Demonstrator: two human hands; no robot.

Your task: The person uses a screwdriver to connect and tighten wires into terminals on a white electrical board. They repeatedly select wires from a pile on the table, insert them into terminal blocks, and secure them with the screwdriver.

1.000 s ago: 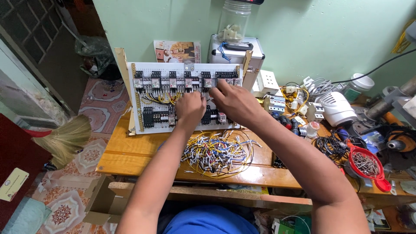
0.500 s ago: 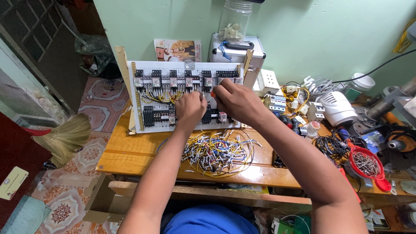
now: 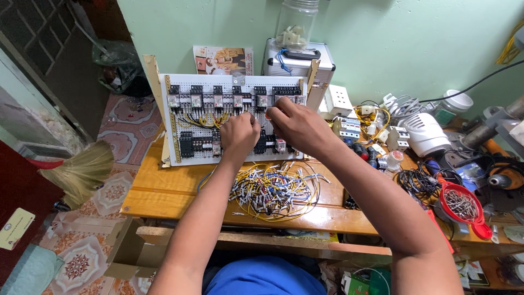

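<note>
A white perforated panel [image 3: 197,157] stands upright at the back of the wooden table [image 3: 164,192]. It carries rows of relays and black terminal blocks linked by yellow and black wires. My left hand [image 3: 240,134] rests curled against the panel's middle. My right hand [image 3: 299,127] is just beside it, its fingertips pinched at the row of parts between the two hands. What either hand grips is hidden by the fingers. A loose heap of short yellow, white and blue wires [image 3: 273,190] lies on the table below both hands.
Right of the panel lie a white socket box [image 3: 338,98], breakers, a white appliance [image 3: 427,134], black cable coils [image 3: 417,180] and a red funnel of screws [image 3: 461,205]. A metal case [image 3: 297,61] with a clear jar [image 3: 297,22] stands behind. A broom [image 3: 82,172] leans at the left.
Both hands stay at the panel's middle. My right fingertips have shifted only slightly toward the left hand.
</note>
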